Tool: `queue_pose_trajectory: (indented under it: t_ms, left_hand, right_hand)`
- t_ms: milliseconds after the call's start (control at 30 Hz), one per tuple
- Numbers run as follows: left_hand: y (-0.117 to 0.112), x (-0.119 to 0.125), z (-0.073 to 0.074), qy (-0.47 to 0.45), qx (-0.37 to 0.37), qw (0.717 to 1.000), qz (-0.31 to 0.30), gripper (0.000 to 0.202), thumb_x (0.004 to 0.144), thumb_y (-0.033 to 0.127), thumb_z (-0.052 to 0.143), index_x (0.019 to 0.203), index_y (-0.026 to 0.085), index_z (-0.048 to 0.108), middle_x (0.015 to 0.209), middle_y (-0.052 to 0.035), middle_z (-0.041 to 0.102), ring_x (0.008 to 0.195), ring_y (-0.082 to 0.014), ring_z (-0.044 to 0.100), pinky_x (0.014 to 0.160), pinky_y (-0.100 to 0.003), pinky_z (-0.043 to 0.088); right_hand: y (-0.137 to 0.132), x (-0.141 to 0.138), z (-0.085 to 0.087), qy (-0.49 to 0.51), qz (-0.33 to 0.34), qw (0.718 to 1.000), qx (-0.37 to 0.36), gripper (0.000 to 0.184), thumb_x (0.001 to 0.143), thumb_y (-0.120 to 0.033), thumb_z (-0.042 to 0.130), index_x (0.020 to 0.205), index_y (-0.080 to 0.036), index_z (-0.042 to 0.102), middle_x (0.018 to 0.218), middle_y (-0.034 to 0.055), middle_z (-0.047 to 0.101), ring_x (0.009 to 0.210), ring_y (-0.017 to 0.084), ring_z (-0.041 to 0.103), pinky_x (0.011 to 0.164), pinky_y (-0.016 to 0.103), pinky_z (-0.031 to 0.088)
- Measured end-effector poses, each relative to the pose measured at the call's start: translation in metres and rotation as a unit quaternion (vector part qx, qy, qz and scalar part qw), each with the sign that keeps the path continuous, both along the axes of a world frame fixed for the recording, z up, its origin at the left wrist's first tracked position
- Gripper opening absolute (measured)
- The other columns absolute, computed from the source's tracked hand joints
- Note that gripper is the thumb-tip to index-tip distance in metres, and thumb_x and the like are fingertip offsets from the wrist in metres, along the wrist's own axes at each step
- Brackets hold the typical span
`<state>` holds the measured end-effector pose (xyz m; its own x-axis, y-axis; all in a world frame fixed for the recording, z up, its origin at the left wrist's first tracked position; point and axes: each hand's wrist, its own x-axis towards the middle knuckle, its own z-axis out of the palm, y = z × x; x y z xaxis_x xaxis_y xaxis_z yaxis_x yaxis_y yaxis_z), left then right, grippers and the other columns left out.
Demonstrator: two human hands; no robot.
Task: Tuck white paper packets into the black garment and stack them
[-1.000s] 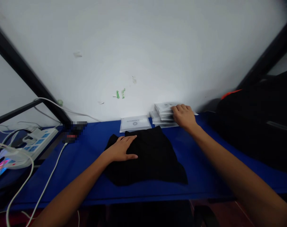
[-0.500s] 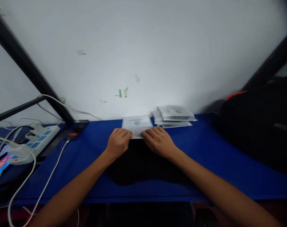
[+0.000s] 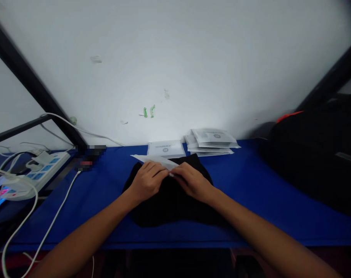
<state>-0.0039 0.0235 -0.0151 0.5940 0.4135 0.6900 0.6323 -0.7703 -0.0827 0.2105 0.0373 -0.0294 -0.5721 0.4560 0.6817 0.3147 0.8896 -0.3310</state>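
Note:
Both of my hands are closed on the near edge of a white, translucent flat pouch (image 3: 156,158), which is tilted, with one corner sticking out to the left. My left hand (image 3: 148,179) grips it with fingertips bent over the edge. Close beside it, my right hand (image 3: 193,180) pinches the same edge, and the fingertips of both hands almost meet. Under the hands lies a crumpled black cloth (image 3: 175,206). Just behind rests another white pouch (image 3: 166,147) with dark printing, flat on the table. My fingers hide part of the held pouch.
A stack of similar pouches (image 3: 214,139) sits right of centre against the wall. The blue table (image 3: 279,216) carries a large black bag (image 3: 317,154) on the right. At left are a white power strip (image 3: 49,170), loose white cables (image 3: 61,204) and a blurred-out dark object (image 3: 91,156).
The pouch in my hands has come up and toward me, turning from flat to tilted. Another pouch now shows behind it. My hands have drawn closer together.

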Motion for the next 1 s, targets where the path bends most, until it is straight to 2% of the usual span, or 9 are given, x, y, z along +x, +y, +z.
queue_pose_trajectory:
  t_ms: [133, 200, 333, 433, 567, 767, 867, 1000]
  left_hand:
    - [-0.001, 0.0, 0.0, -0.021, 0.008, 1.0, 0.007, 0.013, 0.093, 0.012, 0.05, 0.095, 0.018, 0.061, 0.086, -0.0054, 0.067, 0.083, -0.0196, 0.059, 0.077, -0.035, 0.045]
    - [-0.001, 0.001, 0.001, -0.022, 0.001, 1.0, 0.001, 0.009, 0.094, 0.018, 0.053, 0.098, 0.019, 0.061, 0.087, -0.0053, 0.067, 0.083, -0.0192, 0.059, 0.077, -0.035, 0.046]
    - [-0.005, 0.007, 0.0, -0.008, 0.009, 0.999, -0.032, 0.007, 0.094, 0.018, 0.053, 0.096, 0.018, 0.06, 0.085, -0.0044, 0.067, 0.078, -0.0178, 0.059, 0.074, -0.033, 0.047]
    - [-0.004, 0.008, 0.0, -0.012, 0.032, 0.999, -0.03, 0.009, 0.094, 0.014, 0.052, 0.089, 0.016, 0.059, 0.08, -0.0051, 0.066, 0.076, -0.0184, 0.058, 0.072, -0.033, 0.046]
    - [0.012, -0.008, 0.003, -0.029, 0.041, 0.998, 0.022, 0.01, 0.094, 0.017, 0.051, 0.088, 0.018, 0.059, 0.081, -0.0047, 0.067, 0.079, -0.0191, 0.058, 0.073, -0.034, 0.044]
    - [0.045, -0.052, 0.009, -0.075, 0.02, 0.99, 0.12, 0.014, 0.095, 0.023, 0.05, 0.086, 0.02, 0.06, 0.081, -0.004, 0.067, 0.078, -0.0192, 0.057, 0.074, -0.034, 0.044]
    - [0.048, -0.057, 0.008, -0.121, -0.023, 0.983, 0.139, 0.015, 0.096, 0.026, 0.05, 0.087, 0.02, 0.061, 0.083, -0.0034, 0.066, 0.076, -0.0169, 0.059, 0.07, -0.03, 0.046]
    - [0.04, -0.044, 0.003, -0.236, -0.151, 0.952, 0.123, 0.016, 0.09, 0.034, 0.06, 0.093, 0.018, 0.06, 0.074, 0.0005, 0.063, 0.054, -0.01, 0.057, 0.052, -0.022, 0.045]
  right_hand:
    - [0.001, 0.002, 0.003, 0.013, -0.038, 0.999, 0.017, 0.009, 0.095, -0.021, 0.049, 0.099, -0.019, 0.057, 0.092, 0.0088, 0.061, 0.088, 0.02, 0.056, 0.076, 0.034, 0.052]
    - [0.002, 0.004, 0.004, -0.015, -0.051, 0.998, 0.028, 0.011, 0.096, -0.021, 0.047, 0.096, -0.018, 0.058, 0.091, 0.0092, 0.061, 0.086, 0.02, 0.055, 0.074, 0.032, 0.051]
    - [-0.001, 0.001, 0.002, -0.091, -0.052, 0.993, 0.054, 0.019, 0.095, -0.014, 0.04, 0.098, -0.017, 0.058, 0.091, 0.0094, 0.061, 0.083, 0.019, 0.055, 0.068, 0.029, 0.05]
    - [-0.001, -0.001, 0.0, -0.11, -0.05, 0.989, 0.09, 0.024, 0.092, -0.008, 0.037, 0.102, -0.016, 0.057, 0.093, 0.0102, 0.062, 0.085, 0.019, 0.056, 0.064, 0.027, 0.05]
    - [0.005, 0.006, 0.005, -0.063, -0.085, 0.989, 0.108, 0.018, 0.093, -0.009, 0.041, 0.104, -0.016, 0.054, 0.099, 0.0118, 0.062, 0.081, 0.018, 0.058, 0.058, 0.026, 0.048]
    - [0.024, 0.029, 0.019, 0.092, -0.122, 0.984, 0.09, 0.012, 0.092, -0.011, 0.048, 0.094, -0.022, 0.052, 0.085, 0.0046, 0.057, 0.079, 0.018, 0.057, 0.069, 0.03, 0.049]
    - [0.032, 0.036, 0.019, 0.121, -0.137, 0.98, 0.074, 0.011, 0.092, -0.013, 0.049, 0.091, -0.023, 0.052, 0.079, 0.0021, 0.058, 0.076, 0.018, 0.057, 0.07, 0.032, 0.049]
    - [0.038, 0.038, 0.013, 0.114, -0.118, 0.986, 0.038, 0.007, 0.095, -0.018, 0.048, 0.095, -0.023, 0.053, 0.088, 0.0037, 0.062, 0.08, 0.018, 0.061, 0.069, 0.031, 0.051]
